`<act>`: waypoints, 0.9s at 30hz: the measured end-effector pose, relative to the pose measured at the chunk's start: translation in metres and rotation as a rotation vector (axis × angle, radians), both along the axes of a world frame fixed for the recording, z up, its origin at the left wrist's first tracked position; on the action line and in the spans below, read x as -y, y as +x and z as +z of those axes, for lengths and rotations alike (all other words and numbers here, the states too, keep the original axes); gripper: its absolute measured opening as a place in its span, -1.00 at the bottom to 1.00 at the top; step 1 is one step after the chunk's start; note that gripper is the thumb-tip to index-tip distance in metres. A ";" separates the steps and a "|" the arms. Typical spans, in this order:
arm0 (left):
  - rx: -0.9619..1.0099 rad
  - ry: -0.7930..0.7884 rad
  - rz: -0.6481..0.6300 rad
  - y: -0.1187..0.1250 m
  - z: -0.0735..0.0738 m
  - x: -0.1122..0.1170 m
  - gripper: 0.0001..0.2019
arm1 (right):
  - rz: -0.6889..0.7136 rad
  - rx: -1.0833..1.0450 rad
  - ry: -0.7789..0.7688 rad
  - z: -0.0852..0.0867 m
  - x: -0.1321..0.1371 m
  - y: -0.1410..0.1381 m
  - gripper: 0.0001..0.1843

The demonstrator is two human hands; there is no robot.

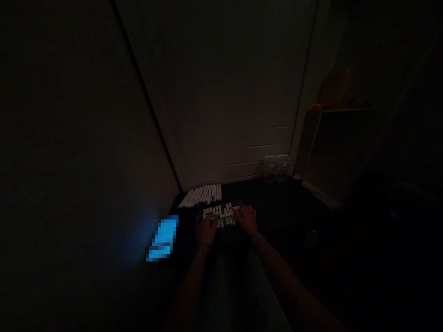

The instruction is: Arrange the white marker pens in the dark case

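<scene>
Over a tray of white markers, a single white marker lies crosswise between my two hands. My left hand is closed with its fingertips at the marker's left end. At the other end, the fingers of my right hand pinch it, near a small red patch. The tray's markers stand in a row with dark bands on some of them. Dim light hides the fine detail of my fingers and the tray's edges.
Several more white markers lie fanned out behind the tray. Two clear packages stand by the wall at the back right of the dark table. A glowing blue, pixelated screen is at the left. A cabinet stands at the right.
</scene>
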State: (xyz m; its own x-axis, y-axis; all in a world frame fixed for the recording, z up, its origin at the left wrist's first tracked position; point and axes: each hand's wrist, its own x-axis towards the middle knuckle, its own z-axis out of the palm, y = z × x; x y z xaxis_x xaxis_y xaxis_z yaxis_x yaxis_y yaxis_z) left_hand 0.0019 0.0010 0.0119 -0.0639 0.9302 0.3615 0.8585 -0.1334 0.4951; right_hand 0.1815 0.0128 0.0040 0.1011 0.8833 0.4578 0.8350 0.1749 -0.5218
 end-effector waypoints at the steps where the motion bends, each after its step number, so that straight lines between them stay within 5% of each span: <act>1: -0.005 0.004 -0.002 -0.001 -0.002 -0.001 -0.69 | 0.002 0.001 0.004 0.000 0.000 0.000 -0.57; 9: -0.022 -0.007 0.001 -0.004 -0.010 -0.008 -0.66 | -0.015 -0.042 0.009 -0.003 -0.004 -0.001 -0.53; 27: -0.057 0.007 -0.025 -0.002 -0.004 -0.004 -0.68 | -0.008 -0.042 0.022 -0.005 -0.005 0.000 -0.61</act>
State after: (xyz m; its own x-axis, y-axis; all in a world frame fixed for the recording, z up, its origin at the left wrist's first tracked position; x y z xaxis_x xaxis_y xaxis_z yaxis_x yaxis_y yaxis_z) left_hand 0.0000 0.0045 0.0075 -0.0195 0.9286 0.3706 0.8817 -0.1588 0.4443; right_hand 0.1819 0.0174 -0.0010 0.1278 0.8722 0.4722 0.8138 0.1799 -0.5526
